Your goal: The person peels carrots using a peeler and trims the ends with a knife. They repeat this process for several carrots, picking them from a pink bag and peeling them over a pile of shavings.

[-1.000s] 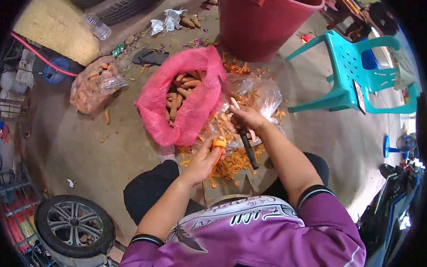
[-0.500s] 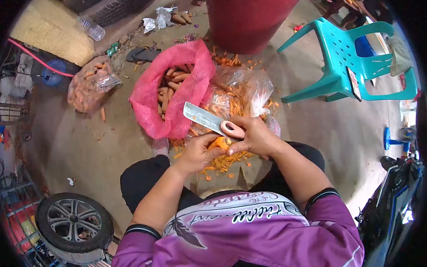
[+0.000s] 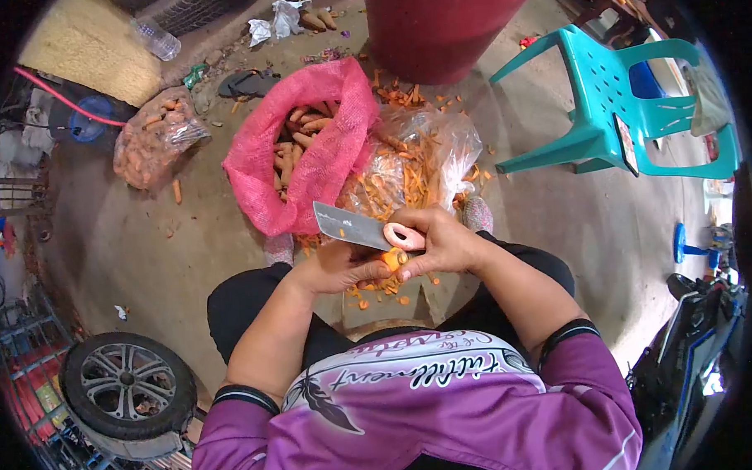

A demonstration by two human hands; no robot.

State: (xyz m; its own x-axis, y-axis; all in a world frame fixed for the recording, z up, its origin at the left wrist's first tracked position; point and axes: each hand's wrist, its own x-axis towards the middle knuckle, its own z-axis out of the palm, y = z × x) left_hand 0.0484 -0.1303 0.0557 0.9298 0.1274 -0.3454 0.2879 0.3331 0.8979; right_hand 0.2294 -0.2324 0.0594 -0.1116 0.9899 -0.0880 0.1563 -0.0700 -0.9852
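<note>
My left hand (image 3: pixel 341 267) is closed around a carrot (image 3: pixel 394 257), whose orange end pokes out toward the right. In my right hand (image 3: pixel 442 242) is a cleaver (image 3: pixel 353 228) with a pinkish ring-shaped handle; its broad blade points left over my left fingers. The right thumb lies right at the carrot's end. Below the hands, orange peelings and cut bits (image 3: pixel 380 299) are scattered. Just beyond them stands a pink mesh sack (image 3: pixel 249 161) of unpeeled carrots (image 3: pixel 295 159), and beside it lies a clear plastic bag (image 3: pixel 452 149) with peelings on and around it.
A large red tub (image 3: pixel 443 34) stands beyond the plastic bag. To the right is a green plastic chair (image 3: pixel 591 103) with a phone-like object on its seat. A bag of carrots (image 3: pixel 157 143) sits at left, a spoked wheel (image 3: pixel 127 384) at lower left, a motorbike (image 3: pixel 686 348) at right.
The blade has tilted and shifted a little down and left. My hands have drawn slightly lower, and the carrot's end now faces more upward. The view has shifted slightly.
</note>
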